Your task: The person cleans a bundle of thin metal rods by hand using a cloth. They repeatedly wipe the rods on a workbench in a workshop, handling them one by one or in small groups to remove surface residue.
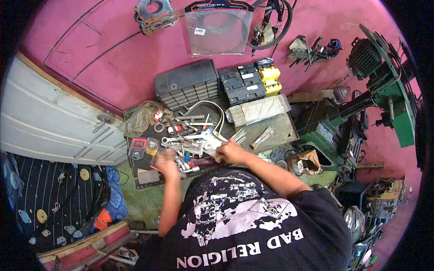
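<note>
My left hand (167,163) is over the left part of a heap of wrenches and other hand tools (183,143), its fingers smeared by motion. Something red shows just beside it, too blurred to name. At the heap's right edge my right hand (231,152) is closed, its fingers curled down beside a shiny whitish piece (209,142). What those fingers hold, if anything, is hidden. A red-and-black device (137,148) and a small yellow-topped item (152,146) lie left of my left hand.
Behind the tools stand a dark drawer cabinet (187,83) and several black and yellow batteries (244,83). Thin metal rods (262,137) lie to the right on a wooden board (278,128). A green machine (321,131) borders the bench on the right; a white door (54,113) is at left.
</note>
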Available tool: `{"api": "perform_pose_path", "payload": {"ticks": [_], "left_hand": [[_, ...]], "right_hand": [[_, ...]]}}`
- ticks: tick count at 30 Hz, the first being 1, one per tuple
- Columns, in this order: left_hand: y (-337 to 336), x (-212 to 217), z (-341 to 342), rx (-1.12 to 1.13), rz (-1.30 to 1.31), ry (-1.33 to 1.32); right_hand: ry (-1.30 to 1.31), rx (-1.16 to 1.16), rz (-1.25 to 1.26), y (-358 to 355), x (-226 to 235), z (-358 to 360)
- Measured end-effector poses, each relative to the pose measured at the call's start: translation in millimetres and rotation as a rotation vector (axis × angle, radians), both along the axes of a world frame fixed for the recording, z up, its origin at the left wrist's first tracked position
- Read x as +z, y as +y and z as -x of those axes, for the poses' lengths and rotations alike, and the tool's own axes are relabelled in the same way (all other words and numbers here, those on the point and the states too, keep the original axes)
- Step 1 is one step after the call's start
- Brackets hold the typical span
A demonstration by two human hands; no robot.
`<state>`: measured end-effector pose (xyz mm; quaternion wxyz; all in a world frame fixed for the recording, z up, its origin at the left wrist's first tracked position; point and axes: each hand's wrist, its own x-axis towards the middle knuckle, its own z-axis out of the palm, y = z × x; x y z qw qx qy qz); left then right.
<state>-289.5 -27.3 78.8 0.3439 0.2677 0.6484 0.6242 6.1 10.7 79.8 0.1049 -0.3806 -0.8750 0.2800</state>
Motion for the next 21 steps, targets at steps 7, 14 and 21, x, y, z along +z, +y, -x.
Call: {"api": "perform_pose_path", "payload": {"ticks": [7,14,21], "left_hand": [[-19.0,26.0,95.3,0.261,-0.013,0.304],[-28.9,-5.6,-24.6,-0.021,0.090,0.340],[-18.7,-35.7,-170.9,-0.609,0.211,0.244]], "right_hand": [[-0.274,-0.437,-0.295,122.8,-1.6,-110.3],[-0.088,-0.488,-0.560,175.6,12.4,-127.1],[-0.055,-0.587,-0.344,50.8,-26.3,-188.0]]}}
